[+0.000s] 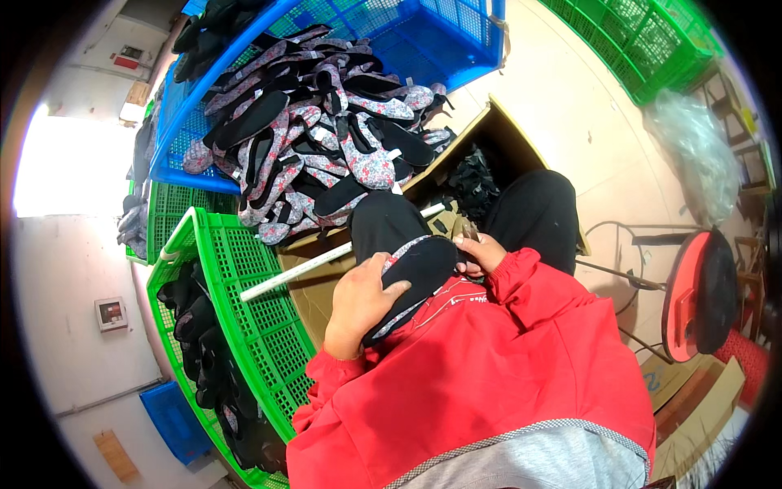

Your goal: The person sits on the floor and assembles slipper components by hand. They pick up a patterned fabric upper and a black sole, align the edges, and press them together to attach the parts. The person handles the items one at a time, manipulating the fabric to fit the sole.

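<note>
Over my lap, my left hand (358, 297) grips a fabric shoe (425, 267) along its side. Its flat black sole faces up, and a grey-and-red patterned edge shows along the rim. At the toe end my right hand (486, 251) is closed on a small dull-brown tool (465, 228), whose exact kind is hard to make out. The right fingertips are close to the shoe's edge; whether they touch it is unclear. Beyond my knees lies a big heap of similar patterned shoes (371, 167) with black soles and linings.
A blue crate (456, 53) stands behind the heap. Between my knees, an open cardboard box (529, 143) holds black scraps (472, 183). A white rod (305, 267) crosses at my left, beside a green crate (257, 273) of dark shoes. At right are a red-and-black stool (683, 289) and a plastic bag (696, 151).
</note>
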`<move>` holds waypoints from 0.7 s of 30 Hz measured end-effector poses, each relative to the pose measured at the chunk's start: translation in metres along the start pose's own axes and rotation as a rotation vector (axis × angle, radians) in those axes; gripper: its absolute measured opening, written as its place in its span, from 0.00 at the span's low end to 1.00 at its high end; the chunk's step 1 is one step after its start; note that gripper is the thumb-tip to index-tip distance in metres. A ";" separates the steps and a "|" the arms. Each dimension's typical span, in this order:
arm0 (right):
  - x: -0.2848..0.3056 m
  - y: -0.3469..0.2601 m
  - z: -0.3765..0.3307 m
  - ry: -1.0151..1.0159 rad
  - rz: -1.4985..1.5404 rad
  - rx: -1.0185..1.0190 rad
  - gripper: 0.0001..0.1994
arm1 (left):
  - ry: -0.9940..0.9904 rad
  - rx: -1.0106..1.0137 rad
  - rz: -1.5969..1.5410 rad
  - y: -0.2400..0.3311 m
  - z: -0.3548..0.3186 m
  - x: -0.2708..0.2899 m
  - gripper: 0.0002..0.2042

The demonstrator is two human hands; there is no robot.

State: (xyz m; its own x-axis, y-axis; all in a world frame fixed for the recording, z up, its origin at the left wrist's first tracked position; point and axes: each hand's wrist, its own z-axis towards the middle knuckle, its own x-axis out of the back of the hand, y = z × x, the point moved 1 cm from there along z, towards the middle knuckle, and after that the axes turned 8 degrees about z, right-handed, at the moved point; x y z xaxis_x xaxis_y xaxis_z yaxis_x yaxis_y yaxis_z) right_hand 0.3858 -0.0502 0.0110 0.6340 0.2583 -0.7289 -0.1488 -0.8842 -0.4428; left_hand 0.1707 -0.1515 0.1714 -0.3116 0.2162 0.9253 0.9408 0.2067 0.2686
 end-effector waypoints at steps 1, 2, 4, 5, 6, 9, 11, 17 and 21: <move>-0.002 0.000 -0.001 0.006 -0.009 -0.006 0.11 | 0.115 -0.039 -0.005 0.001 -0.001 0.000 0.22; -0.003 0.000 -0.001 0.012 -0.019 -0.013 0.11 | 0.164 -0.066 0.002 0.004 0.000 0.000 0.22; -0.001 0.001 0.001 -0.006 -0.028 -0.003 0.10 | 0.266 -0.120 0.016 0.011 0.005 0.005 0.23; 0.000 0.002 0.002 -0.015 -0.034 0.003 0.10 | 0.265 -0.102 -0.006 0.014 0.006 0.005 0.21; 0.000 0.003 0.002 -0.017 -0.043 0.008 0.10 | 0.289 -0.114 -0.016 0.015 0.008 0.002 0.21; -0.003 0.000 -0.001 -0.006 -0.058 0.021 0.10 | 0.367 -0.130 -0.070 0.014 0.017 -0.011 0.17; -0.005 0.000 -0.003 0.018 -0.047 0.017 0.09 | 0.409 -0.113 -0.088 0.013 0.020 -0.019 0.14; 0.006 0.002 0.007 0.147 -0.079 0.323 0.14 | 0.527 -0.124 -0.144 0.011 0.029 -0.035 0.09; -0.019 -0.020 -0.020 0.066 0.037 0.488 0.19 | 0.598 -0.167 -0.146 0.011 0.028 -0.037 0.06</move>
State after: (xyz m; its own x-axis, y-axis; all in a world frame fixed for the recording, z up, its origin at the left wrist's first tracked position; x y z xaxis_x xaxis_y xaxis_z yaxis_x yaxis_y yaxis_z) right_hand 0.3914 -0.0450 0.0443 0.6657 0.1914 -0.7213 -0.5002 -0.6028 -0.6216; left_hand 0.1889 -0.1308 0.1324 -0.3557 -0.3835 0.8523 0.9172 0.0318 0.3971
